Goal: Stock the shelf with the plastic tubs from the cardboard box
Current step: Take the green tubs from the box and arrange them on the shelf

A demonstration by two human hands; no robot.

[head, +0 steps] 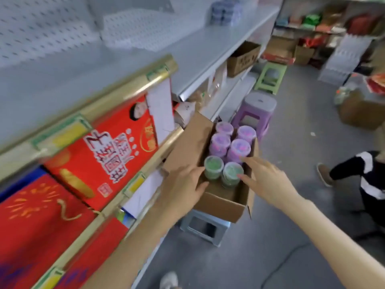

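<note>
An open cardboard box [220,202] rests on a grey stool beside the shelving. Upright in it stand two green plastic tubs [213,165] nearest me and several purple tubs [239,149] behind them. My left hand [185,184] reaches into the box's left side, fingers apart, touching the left green tub. Spread over the right green tub [231,173] is my right hand [264,178], fingertips at its rim, nothing lifted. The white shelf [116,61] runs above on the left, with a stack of purple tubs [226,11] far along it.
Red gift boxes [108,151] fill the lower shelves at left. A purple stool [253,113] and a green stool [270,77] stand on the grey floor beyond the box. Another person's leg and shoe [341,172] are at right, near a brown box [360,109].
</note>
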